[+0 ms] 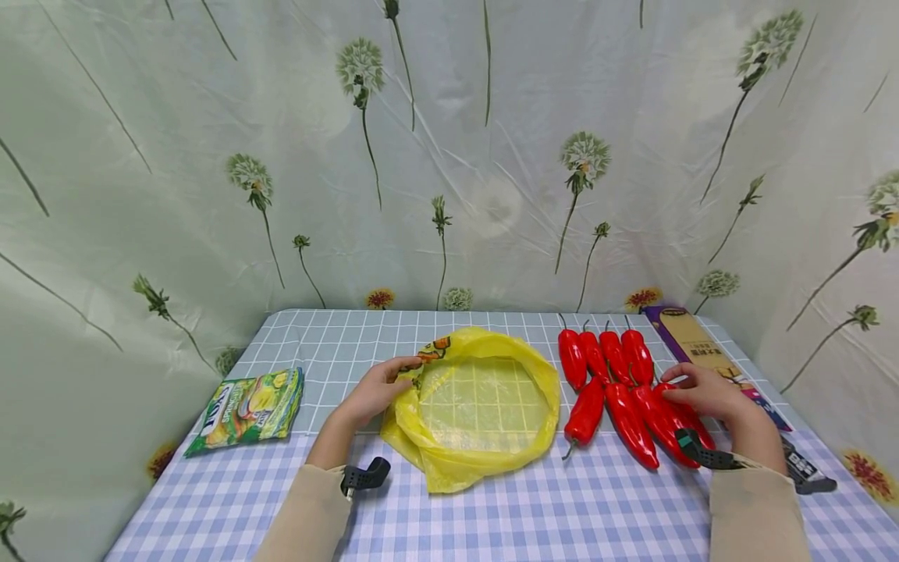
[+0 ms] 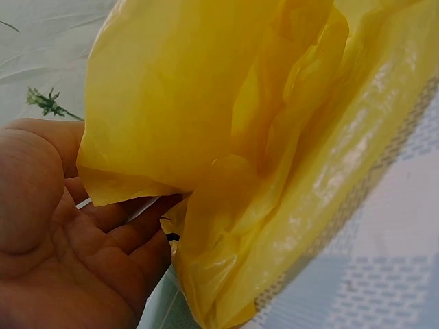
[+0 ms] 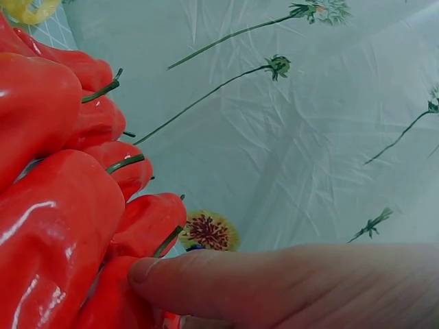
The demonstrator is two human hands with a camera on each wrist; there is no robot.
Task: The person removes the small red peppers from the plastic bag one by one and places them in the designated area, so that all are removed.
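An open yellow plastic bag (image 1: 477,406) lies flat in the middle of the checked table. My left hand (image 1: 406,373) pinches its left rim; in the left wrist view the yellow bag (image 2: 274,137) drapes over my fingers (image 2: 130,233). To its right, several red peppers (image 1: 618,375) lie in two rows. My right hand (image 1: 670,388) curls over the rightmost pepper (image 1: 667,421) in the near row. In the right wrist view my thumb (image 3: 226,281) presses against the red peppers (image 3: 62,226).
A green snack packet (image 1: 247,410) lies at the table's left edge. A long purple box (image 1: 691,343) and a dark flat object (image 1: 808,472) lie along the right edge. A flowered curtain (image 1: 449,156) closes in the back and sides.
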